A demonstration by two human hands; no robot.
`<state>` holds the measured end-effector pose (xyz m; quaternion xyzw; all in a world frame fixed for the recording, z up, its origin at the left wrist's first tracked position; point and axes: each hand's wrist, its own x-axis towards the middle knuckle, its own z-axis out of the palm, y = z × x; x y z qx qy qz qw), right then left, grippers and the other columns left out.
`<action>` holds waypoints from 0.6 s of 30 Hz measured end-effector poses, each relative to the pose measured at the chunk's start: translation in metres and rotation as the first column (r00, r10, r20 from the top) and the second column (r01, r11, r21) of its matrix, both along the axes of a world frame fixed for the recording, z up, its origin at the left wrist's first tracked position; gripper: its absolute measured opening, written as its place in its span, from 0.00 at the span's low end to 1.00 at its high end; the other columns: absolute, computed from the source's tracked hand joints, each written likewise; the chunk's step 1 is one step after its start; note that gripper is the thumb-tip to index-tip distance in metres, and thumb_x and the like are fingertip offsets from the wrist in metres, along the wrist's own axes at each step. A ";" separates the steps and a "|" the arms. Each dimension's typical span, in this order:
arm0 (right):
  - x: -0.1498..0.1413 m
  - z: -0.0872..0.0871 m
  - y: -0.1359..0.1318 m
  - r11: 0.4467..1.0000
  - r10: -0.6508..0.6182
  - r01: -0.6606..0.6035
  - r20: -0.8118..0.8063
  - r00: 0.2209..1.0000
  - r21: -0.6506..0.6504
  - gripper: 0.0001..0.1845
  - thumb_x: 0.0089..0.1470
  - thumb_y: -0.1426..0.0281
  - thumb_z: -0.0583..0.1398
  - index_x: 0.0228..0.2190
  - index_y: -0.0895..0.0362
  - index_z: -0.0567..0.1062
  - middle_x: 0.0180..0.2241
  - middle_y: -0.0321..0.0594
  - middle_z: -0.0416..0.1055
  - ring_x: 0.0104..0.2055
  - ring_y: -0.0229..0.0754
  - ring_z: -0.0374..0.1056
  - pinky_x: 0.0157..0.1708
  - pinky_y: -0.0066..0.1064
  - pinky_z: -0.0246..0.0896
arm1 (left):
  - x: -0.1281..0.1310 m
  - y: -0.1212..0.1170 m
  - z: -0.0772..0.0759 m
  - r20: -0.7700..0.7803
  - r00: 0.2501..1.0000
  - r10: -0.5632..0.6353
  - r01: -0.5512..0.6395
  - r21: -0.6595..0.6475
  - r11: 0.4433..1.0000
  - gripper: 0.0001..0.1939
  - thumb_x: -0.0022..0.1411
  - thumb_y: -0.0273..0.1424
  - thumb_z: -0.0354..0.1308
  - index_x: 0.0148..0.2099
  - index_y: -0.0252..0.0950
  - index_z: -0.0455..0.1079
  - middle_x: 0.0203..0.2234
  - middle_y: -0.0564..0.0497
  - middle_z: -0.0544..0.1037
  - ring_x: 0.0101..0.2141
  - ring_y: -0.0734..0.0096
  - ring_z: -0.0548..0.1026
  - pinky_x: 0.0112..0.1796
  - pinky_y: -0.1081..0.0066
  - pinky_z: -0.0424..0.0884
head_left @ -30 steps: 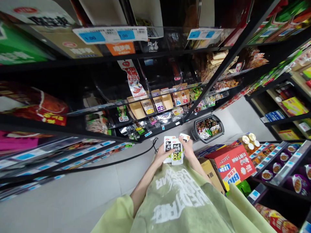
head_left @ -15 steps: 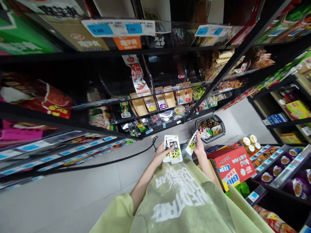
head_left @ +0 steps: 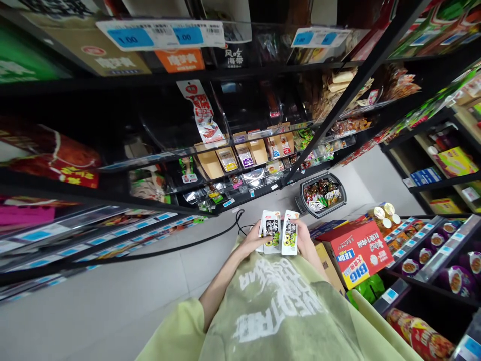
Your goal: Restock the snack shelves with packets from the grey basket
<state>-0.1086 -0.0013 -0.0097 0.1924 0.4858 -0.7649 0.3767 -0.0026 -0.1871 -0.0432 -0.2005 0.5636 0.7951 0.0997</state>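
White, flat stack of packets with black-and-green print (head_left: pixel 271 228) sits clasped in left hand (head_left: pixel 250 243), thumb over front. Right hand (head_left: pixel 302 235) grips single white packet of matching print (head_left: pixel 289 238) by outer edge, just beside stack. Both up before pale-green printed shirt (head_left: pixel 278 306). Beyond, black oblong plastic basket (head_left: pixel 343 196) on grey floor (head_left: pixel 150 291), small colourful packs (head_left: pixel 319 193) inside. Red cardboard box (head_left: pixel 361 250) right of right hand.
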 end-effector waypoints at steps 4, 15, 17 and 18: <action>0.032 0.002 0.005 0.997 0.068 -0.069 -0.020 0.997 -0.046 0.18 0.39 0.69 0.73 0.35 0.53 0.78 0.33 0.39 0.83 0.36 0.50 0.80 0.36 0.38 0.76 | 0.002 0.000 -0.004 -0.011 1.000 0.000 -0.001 -0.054 0.999 0.37 0.49 0.30 0.75 0.60 0.38 0.69 0.53 0.45 0.80 0.54 0.50 0.77 0.53 0.61 0.72; 0.031 -0.015 0.024 0.987 -0.115 0.126 -0.103 0.988 0.099 0.26 0.33 0.72 0.79 0.37 0.55 0.79 0.35 0.38 0.84 0.33 0.48 0.80 0.37 0.39 0.78 | -0.002 -0.001 0.003 0.035 0.999 0.035 -0.037 0.071 0.997 0.31 0.51 0.25 0.66 0.58 0.40 0.66 0.50 0.48 0.81 0.50 0.56 0.80 0.51 0.63 0.74; 0.025 -0.013 0.021 0.984 -0.111 0.127 -0.127 0.986 0.122 0.25 0.33 0.71 0.79 0.36 0.55 0.80 0.34 0.38 0.84 0.31 0.47 0.79 0.37 0.38 0.78 | -0.002 0.000 0.003 0.050 0.998 0.037 -0.041 0.086 0.995 0.31 0.50 0.24 0.64 0.58 0.40 0.66 0.48 0.48 0.82 0.48 0.57 0.81 0.49 0.63 0.75; 0.023 -0.011 0.020 0.984 -0.103 0.119 -0.124 0.987 0.130 0.24 0.33 0.70 0.79 0.36 0.55 0.80 0.33 0.38 0.84 0.31 0.47 0.79 0.36 0.38 0.77 | -0.002 0.000 0.002 0.057 0.998 0.041 -0.046 0.101 0.994 0.31 0.50 0.24 0.63 0.58 0.40 0.65 0.48 0.48 0.82 0.47 0.57 0.81 0.48 0.63 0.76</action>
